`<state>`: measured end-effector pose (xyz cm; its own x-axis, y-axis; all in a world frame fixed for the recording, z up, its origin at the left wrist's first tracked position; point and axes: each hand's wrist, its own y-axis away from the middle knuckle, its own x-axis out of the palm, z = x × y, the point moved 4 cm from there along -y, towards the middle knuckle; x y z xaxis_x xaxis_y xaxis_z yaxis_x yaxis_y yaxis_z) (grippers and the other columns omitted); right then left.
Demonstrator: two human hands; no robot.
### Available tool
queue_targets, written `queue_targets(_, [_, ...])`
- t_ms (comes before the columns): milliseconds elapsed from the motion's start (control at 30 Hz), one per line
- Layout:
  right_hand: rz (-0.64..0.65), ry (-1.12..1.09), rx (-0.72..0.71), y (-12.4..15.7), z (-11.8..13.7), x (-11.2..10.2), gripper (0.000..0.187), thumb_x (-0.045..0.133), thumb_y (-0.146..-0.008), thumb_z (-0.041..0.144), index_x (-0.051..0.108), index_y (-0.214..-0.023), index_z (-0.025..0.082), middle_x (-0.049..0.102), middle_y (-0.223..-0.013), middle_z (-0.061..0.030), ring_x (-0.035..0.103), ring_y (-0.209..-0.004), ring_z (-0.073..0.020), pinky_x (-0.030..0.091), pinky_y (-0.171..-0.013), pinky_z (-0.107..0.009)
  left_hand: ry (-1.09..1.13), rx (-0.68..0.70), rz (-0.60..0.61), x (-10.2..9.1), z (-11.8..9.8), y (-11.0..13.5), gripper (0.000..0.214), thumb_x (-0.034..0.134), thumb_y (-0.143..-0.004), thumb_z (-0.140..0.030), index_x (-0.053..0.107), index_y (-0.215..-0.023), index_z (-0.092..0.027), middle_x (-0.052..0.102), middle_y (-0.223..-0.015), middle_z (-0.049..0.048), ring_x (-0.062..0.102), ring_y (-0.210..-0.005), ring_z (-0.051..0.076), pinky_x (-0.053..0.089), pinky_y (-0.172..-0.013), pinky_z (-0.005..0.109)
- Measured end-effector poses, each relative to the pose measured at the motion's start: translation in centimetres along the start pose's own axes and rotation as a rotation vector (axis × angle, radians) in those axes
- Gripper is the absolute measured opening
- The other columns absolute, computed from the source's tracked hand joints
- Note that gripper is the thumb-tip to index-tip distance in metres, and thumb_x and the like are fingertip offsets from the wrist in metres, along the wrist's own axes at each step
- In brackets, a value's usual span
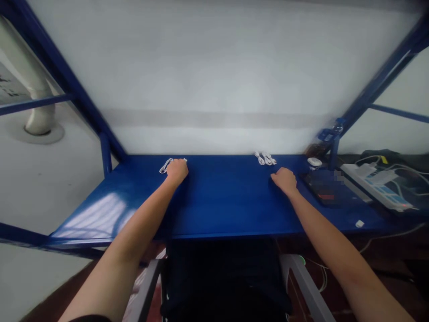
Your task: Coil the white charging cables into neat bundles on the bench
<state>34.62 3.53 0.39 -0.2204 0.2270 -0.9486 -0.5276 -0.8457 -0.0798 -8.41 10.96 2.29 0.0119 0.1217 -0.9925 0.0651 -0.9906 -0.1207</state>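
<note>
Left hand (176,171) resting curled, knuckles up, on the glossy blue metal worktop (214,201), fingers closing over one end of a thin white coiled cable (165,165) lying at the far left edge by the wall. Right hand (284,180) lying loosely curled and palm down on the worktop, holding nothing, fingertips pointing toward a small bundle of white cables (265,158) sitting just beyond it, apart from the hand. Lying further right: a dark flat tablet-like device (323,188), a small round white object (314,162), and a white power strip (375,185) trailing wires.
</note>
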Motion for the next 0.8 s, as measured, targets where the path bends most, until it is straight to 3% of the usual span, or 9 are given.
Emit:
queue_targets(100, [-0.053,0.033,-0.129,-0.5,1.3,0.1,0.026,0.058,-0.078,0.030,0.070,-0.094,0.013,0.065,-0.102,-0.0182,0.062,-0.096,-0.0285,0.047,-0.080,-0.035,-0.060,0.028,-0.108,-0.3,0.0,0.8,0.054,0.051,-0.088,-0.042,0.058,-0.122,-0.001,0.059,-0.122,0.0296,0.053,-0.117,0.040,0.044,-0.092,0.046])
queue_targets(167, [-0.135,0.052,-0.196,-0.7,2.6,0.2,0.029,0.058,-0.080,0.031,0.067,-0.099,0.011,0.061,-0.107,-0.0196,0.058,-0.102,-0.0295,0.044,-0.084,-0.037,-0.059,0.083,-0.134,-0.1,0.2,1.2,0.062,0.050,-0.088,-0.050,0.052,-0.131,-0.005,0.052,-0.134,0.0278,0.044,-0.126,0.042,0.037,-0.099,0.051])
queue_targets(300, [-0.237,0.094,-0.301,-1.3,5.9,0.6,0.037,0.052,-0.086,0.028,0.060,-0.113,0.005,0.055,-0.116,-0.0249,0.050,-0.111,-0.0345,0.041,-0.089,-0.042,-0.020,0.193,-0.065,1.2,1.4,1.1,0.059,0.034,-0.094,-0.052,0.041,-0.145,-0.023,0.034,-0.154,0.0167,0.028,-0.140,0.041,0.018,-0.109,0.063])
queue_targets(400, [-0.167,0.156,-0.326,-2.4,7.6,1.3,0.038,0.048,-0.088,0.025,0.058,-0.117,0.002,0.056,-0.118,-0.0274,0.048,-0.115,-0.0366,0.040,-0.090,-0.044,0.032,0.155,0.022,2.4,2.7,0.4,0.059,0.024,-0.096,-0.051,0.035,-0.150,-0.030,0.025,-0.160,0.0109,0.019,-0.145,0.041,0.012,-0.109,0.068])
queue_targets(533, [-0.053,0.195,-0.331,-3.8,8.4,1.8,0.034,0.048,-0.086,0.020,0.061,-0.115,0.005,0.061,-0.115,-0.0260,0.051,-0.116,-0.0355,0.041,-0.090,-0.044,0.071,0.097,0.019,2.9,3.7,-0.4,0.058,0.023,-0.096,-0.048,0.035,-0.150,-0.029,0.026,-0.159,0.0115,0.019,-0.145,0.042,0.012,-0.109,0.069])
queue_targets(800, [0.039,-0.051,-0.217,-4.0,8.3,2.5,0.027,0.059,-0.075,0.014,0.065,-0.100,0.008,0.067,-0.101,-0.0223,0.064,-0.100,-0.0317,0.046,-0.082,-0.038,0.059,0.020,0.054,2.2,5.3,-1.5,0.059,0.026,-0.096,-0.046,0.037,-0.149,-0.025,0.032,-0.156,0.0164,0.027,-0.141,0.043,0.020,-0.106,0.068])
